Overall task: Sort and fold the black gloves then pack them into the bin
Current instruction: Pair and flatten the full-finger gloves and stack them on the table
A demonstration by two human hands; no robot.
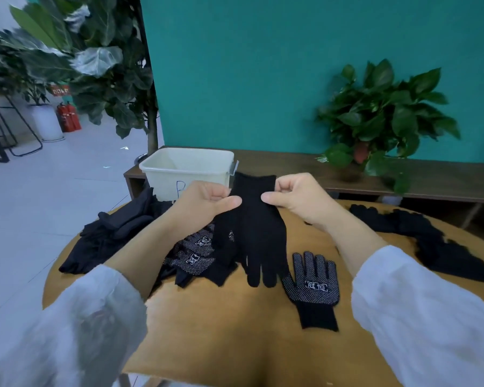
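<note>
Both hands pinch the cuff end of one black glove (253,233): the left hand (204,203) holds its left edge between thumb and curled fingers, and the right hand (296,199) holds the right edge the same way. The glove hangs between them with its cuff up and its fingers pointing down toward the person, the tips reaching the table. White sleeves (419,311) cover both forearms.

Under and to the left of the held glove lies a heap of dotted gloves (193,254), white grip dots and a printed label facing up. Just right of the held glove, a single dotted glove (313,286) lies flat, palm up, fingers pointing away and cuff toward the person. A pile of plain dark gloves (109,236) sits at the left edge of the table, and another dark pile (430,241) stretches along the right edge.

The table (235,331) is round with a yellow-brown wooden top. Beyond it, the bin (187,169), a white plastic tub with a handwritten mark on its front, stands on a low dark wooden bench (305,163). A potted plant (380,115) sits on the bench to the right, against a teal wall (263,65). To the left are a tall leafy plant (90,57), pale floor tiles (53,191) and red fire extinguishers (69,117).
</note>
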